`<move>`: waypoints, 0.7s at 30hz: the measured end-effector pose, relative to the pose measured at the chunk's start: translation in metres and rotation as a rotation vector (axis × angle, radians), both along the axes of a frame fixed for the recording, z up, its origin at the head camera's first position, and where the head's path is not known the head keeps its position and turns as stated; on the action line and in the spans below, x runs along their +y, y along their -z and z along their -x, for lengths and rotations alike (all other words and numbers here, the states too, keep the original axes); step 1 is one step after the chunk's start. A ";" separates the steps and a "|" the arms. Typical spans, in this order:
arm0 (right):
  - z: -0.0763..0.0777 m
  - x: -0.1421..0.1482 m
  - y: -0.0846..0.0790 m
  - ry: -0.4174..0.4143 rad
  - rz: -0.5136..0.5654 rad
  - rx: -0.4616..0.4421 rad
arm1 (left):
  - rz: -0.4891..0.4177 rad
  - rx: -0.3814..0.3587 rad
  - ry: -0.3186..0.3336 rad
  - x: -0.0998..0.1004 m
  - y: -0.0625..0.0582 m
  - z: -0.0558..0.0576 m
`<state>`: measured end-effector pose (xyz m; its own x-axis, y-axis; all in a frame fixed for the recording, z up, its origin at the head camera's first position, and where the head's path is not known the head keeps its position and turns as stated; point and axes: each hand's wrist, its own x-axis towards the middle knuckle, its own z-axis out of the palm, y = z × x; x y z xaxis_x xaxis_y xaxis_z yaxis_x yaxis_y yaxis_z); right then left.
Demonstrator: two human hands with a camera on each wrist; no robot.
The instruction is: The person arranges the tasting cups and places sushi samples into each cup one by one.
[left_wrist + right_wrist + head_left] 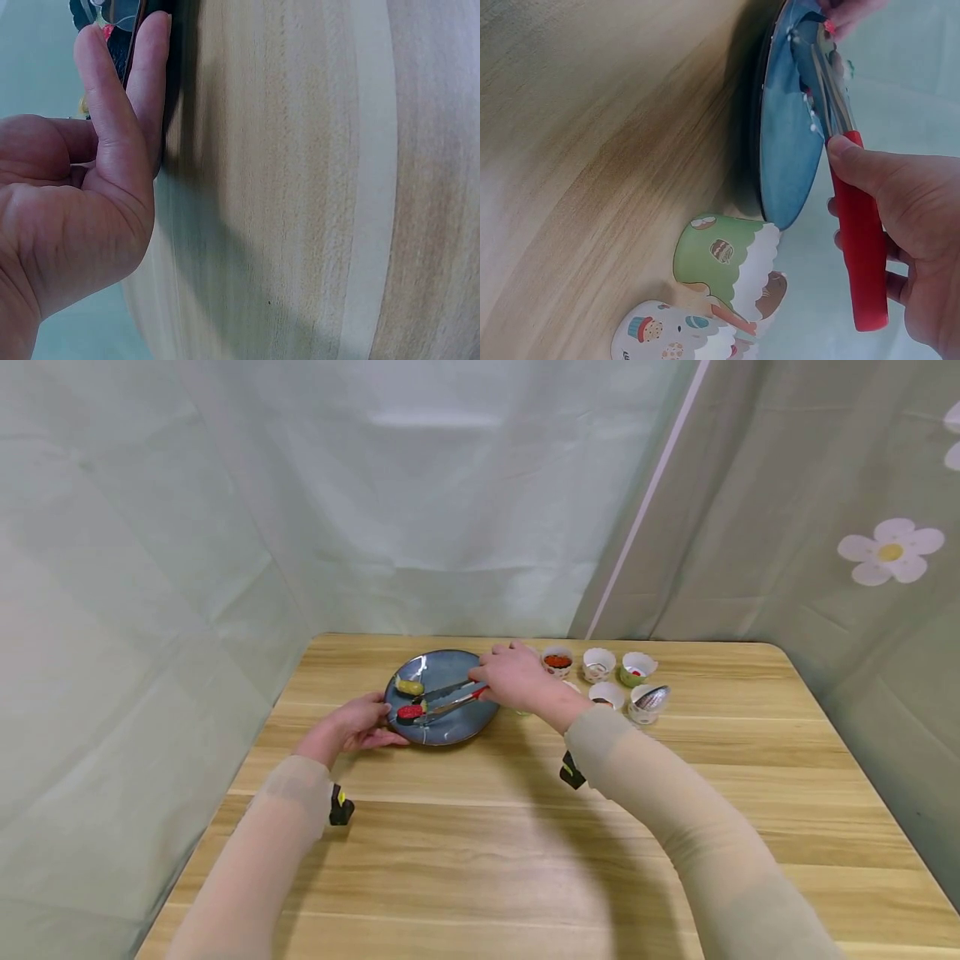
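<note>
A round blue plate [459, 731] is at the far left of the table. My left hand [363, 724] grips its left rim, with fingers beneath the edge in the left wrist view. On the plate lie a red-topped, dark-sided piece [410, 713] resembling sushi and a yellowish piece [408, 687] behind it. From the right, my right hand [517, 679] holds metal tongs by their red handle [859, 240]. The arms of the tongs [450, 706] reach over the plate, their ends beside the red-topped piece. Whether they touch it I cannot tell.
Several small patterned paper cups stand right of the plate, including a green cup [720, 251] near its rim. One cup [557, 662] holds orange-red bits. A shiny spoon [656, 697] leans in another. A curtain [465, 527] hangs behind the wooden table [450, 860].
</note>
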<state>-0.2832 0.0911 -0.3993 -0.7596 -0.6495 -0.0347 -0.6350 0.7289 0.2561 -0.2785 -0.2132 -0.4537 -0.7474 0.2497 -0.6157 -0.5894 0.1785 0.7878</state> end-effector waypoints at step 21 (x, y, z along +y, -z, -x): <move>-0.001 0.002 0.002 0.004 0.058 -0.070 | 0.000 0.019 0.014 0.000 0.000 -0.002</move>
